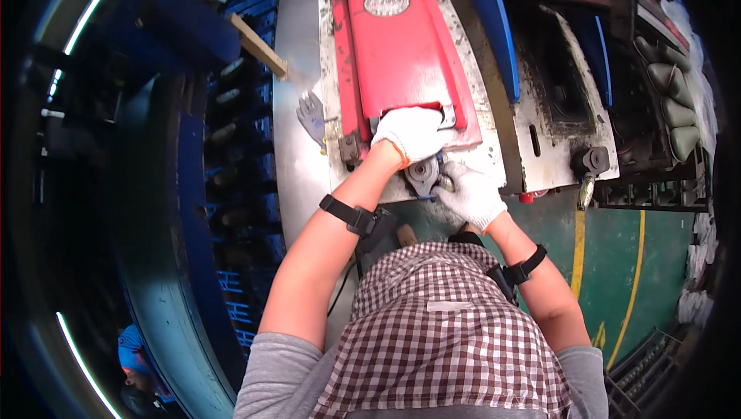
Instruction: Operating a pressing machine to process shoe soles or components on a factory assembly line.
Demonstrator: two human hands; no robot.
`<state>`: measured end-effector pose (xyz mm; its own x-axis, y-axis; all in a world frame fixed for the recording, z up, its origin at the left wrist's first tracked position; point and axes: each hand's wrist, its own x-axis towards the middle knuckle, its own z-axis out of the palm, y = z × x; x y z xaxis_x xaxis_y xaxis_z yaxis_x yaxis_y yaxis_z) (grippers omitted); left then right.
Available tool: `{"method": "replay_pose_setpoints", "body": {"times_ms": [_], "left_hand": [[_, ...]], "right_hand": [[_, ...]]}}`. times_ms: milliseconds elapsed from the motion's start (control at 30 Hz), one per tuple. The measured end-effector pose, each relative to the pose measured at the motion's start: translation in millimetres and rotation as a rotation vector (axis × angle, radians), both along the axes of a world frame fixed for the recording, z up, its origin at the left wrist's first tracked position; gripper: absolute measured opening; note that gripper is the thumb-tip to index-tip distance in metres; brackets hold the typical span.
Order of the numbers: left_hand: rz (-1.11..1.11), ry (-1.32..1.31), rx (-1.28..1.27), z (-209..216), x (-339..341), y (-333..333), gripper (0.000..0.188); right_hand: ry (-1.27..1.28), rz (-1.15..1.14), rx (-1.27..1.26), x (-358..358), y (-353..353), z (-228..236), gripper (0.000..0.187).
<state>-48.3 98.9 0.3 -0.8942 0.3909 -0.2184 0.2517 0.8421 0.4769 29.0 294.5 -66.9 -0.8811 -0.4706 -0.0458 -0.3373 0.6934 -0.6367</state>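
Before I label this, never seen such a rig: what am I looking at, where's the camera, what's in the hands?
There is no robot here, just a person's two gloved hands. The single picture comes from a wide fisheye camera worn on the person's head, looking down, so straight edges bend toward the rim. Left in the picture is the person's left.

The left hand lies at the near end of a red machine cover; its fingertips are hard to make out. The right hand is closed around a small metal handle, beside a round grey fitting.

To the left, a loose grey glove lies on a bare metal surface. The checked cloth below covers the wearer's front.
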Motion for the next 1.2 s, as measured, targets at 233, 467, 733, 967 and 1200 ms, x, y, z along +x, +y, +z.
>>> {"method": "replay_pose_setpoints", "body": {"times_ms": [233,467,733,967,1200], "left_hand": [[0.058,-0.134,-0.050,-0.2,-7.2,3.4,0.060],[0.050,-0.117,-0.048,-2.8,-11.6,4.0,0.060],[0.086,-0.051,-0.094,2.7,2.3,1.2,0.057],[-0.066,-0.125,0.614,148.2,95.3,-40.0,0.038],[-0.090,0.396,0.753,179.4,257.2,-148.2,0.023]], "right_hand": [[-0.094,-0.006,0.056,-3.4,1.3,3.8,0.036],[-0.212,0.008,0.057,-9.7,1.8,14.5,0.039],[-0.280,0.042,0.067,-11.6,-1.5,10.9,0.046],[-0.266,0.022,0.071,-12.7,6.8,7.7,0.044],[-0.251,0.066,0.045,-12.8,3.5,9.0,0.045]]}}
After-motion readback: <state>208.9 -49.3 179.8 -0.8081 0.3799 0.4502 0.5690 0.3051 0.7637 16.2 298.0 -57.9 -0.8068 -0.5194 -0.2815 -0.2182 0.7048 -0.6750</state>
